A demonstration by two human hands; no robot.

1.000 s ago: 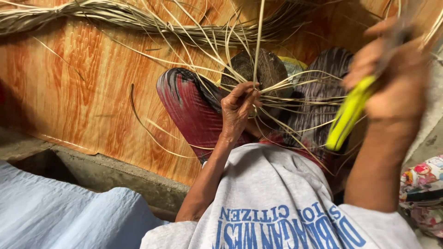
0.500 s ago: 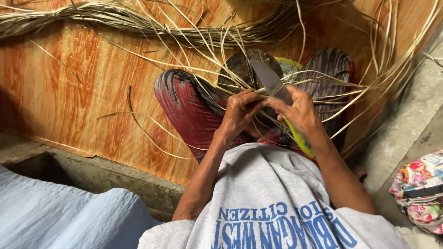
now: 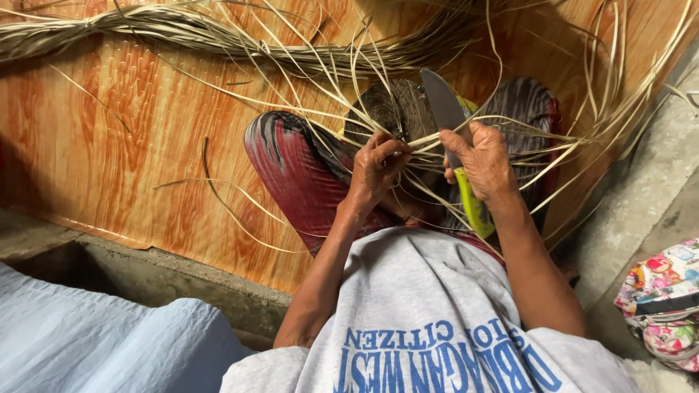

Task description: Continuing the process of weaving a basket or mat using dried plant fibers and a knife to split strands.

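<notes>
The left hand (image 3: 375, 169) pinches a few pale straw strips (image 3: 342, 109) between thumb and curled fingers, just in front of the raised knees. The right hand (image 3: 484, 164) is closed tight around the yellow-green handle of a knife (image 3: 445, 109), whose grey blade points up and away, its flat side lying against the strips held between the two hands. The hands sit close together, nearly touching, above a dark woven piece (image 3: 397, 109) that rests on the lap between the knees; loose strips fan out from it in all directions and cross over both hands, hiding parts of the fingers and of the woven piece itself. The legs are covered by a red and black patterned cloth (image 3: 295, 175), and a grey shirt with blue lettering (image 3: 429, 320) fills the lower middle of the view. Beneath lies an orange wood-grain floor mat (image 3: 109, 145). Along its far edge stretches a long bundle of dried straw (image 3: 182, 29), and more strips curve up at the right side against a grey concrete ledge (image 3: 648, 196). A light blue cloth (image 3: 80, 342) lies at the lower left, and a colourful printed bag (image 3: 666, 291) sits at the lower right, well apart from the hands.
</notes>
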